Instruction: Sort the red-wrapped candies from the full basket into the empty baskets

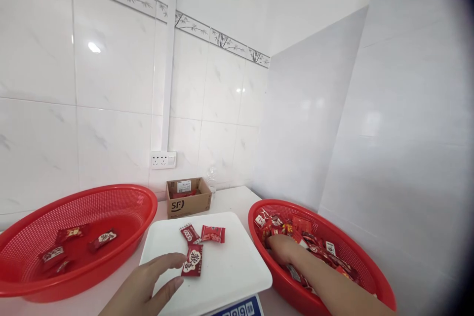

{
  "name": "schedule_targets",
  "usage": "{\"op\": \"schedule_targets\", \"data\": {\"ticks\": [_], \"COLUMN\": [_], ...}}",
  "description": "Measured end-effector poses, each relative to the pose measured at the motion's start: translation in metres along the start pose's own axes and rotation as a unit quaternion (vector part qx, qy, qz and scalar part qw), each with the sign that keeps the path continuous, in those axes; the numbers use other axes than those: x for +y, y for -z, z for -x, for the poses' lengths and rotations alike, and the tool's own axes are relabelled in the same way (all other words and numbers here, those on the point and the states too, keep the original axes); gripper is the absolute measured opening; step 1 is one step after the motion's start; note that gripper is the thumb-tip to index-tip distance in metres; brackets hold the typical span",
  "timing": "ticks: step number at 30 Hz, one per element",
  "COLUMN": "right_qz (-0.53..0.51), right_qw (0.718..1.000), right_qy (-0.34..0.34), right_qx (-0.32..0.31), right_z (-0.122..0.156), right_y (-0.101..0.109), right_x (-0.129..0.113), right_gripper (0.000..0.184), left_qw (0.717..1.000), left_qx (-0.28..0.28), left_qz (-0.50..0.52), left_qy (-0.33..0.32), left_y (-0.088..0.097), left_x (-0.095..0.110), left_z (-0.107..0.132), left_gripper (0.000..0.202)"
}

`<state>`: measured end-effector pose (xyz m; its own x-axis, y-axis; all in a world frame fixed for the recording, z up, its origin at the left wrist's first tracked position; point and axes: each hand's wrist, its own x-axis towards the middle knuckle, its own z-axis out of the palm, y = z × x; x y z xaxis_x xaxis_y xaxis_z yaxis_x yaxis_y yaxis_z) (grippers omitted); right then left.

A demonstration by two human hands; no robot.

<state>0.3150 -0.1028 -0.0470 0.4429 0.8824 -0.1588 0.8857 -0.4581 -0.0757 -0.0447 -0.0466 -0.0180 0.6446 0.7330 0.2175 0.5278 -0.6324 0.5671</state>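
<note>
My left hand [148, 284] rests on the white scale platform [225, 276], its fingers and thumb spread and touching the edge of a red snack packet [193, 260]. Two more red packets [202, 233] lie farther back on the platform. My right hand [283, 248] reaches into the red basket on the right [370, 266], fingers curled down among several red packets [296, 227]; what they grip is hidden.
A second red basket [122, 197] stands at the left with several packets [101, 238] in it. A small cardboard box [188, 197] sits against the tiled wall under a power socket [163, 159]. The scale's display [239, 309] shows at the bottom edge.
</note>
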Motion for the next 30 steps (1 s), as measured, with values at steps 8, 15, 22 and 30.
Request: {"op": "schedule_targets", "data": {"ticks": [8,15,22,30], "right_qz": [0.028,-0.002,-0.036,-0.051], "right_qw": [1.0,1.0,0.999,0.997], "right_qy": [0.003,-0.002,0.009,0.035], "right_qx": [-0.007,-0.002,-0.012,-0.035], "right_z": [0.0,-0.006,-0.012,-0.006], "right_y": [-0.001,-0.004,-0.006,-0.012], "right_x": [0.005,0.012,0.018,0.021], "right_gripper": [0.019,0.015,0.012,0.014], "left_qw": [1.0,1.0,0.999,0.999], "left_qx": [0.001,-0.009,-0.022,-0.019], "left_qz": [0.0,-0.001,0.029,0.033], "left_qy": [0.005,0.022,0.02,0.012], "left_y": [0.0,0.0,0.003,0.001], "left_x": [0.005,0.007,0.012,0.009], "left_z": [0.002,0.003,0.004,0.003], "left_gripper": [0.035,0.035,0.033,0.033]}}
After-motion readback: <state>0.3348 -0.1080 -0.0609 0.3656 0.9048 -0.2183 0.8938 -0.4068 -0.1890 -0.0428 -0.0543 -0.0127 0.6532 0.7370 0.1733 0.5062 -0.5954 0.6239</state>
